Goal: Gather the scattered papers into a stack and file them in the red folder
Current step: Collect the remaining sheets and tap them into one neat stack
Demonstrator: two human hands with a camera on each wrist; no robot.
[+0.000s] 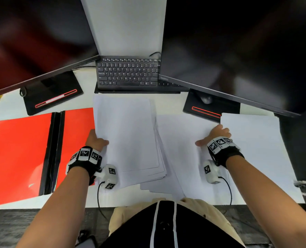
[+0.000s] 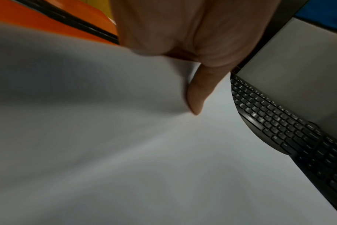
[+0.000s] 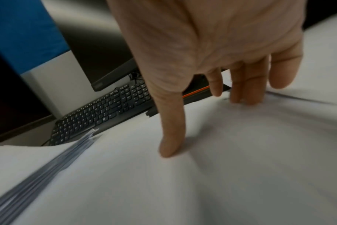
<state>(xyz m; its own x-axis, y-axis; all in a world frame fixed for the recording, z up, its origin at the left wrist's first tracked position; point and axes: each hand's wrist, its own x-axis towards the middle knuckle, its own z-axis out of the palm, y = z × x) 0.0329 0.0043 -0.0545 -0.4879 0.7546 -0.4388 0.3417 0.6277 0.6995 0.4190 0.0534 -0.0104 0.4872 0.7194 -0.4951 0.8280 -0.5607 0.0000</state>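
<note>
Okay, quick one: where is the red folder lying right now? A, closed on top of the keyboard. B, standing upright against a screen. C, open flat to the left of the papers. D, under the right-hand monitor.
C: the red folder lies open and flat, left of the papers, beside the left hand.

A white table point(image 1: 168, 102) holds scattered papers point(image 1: 129, 136), an open red folder point(image 1: 18, 154), a black keyboard point(image 1: 129, 74) and two monitor stands point(image 1: 53, 93).
</note>
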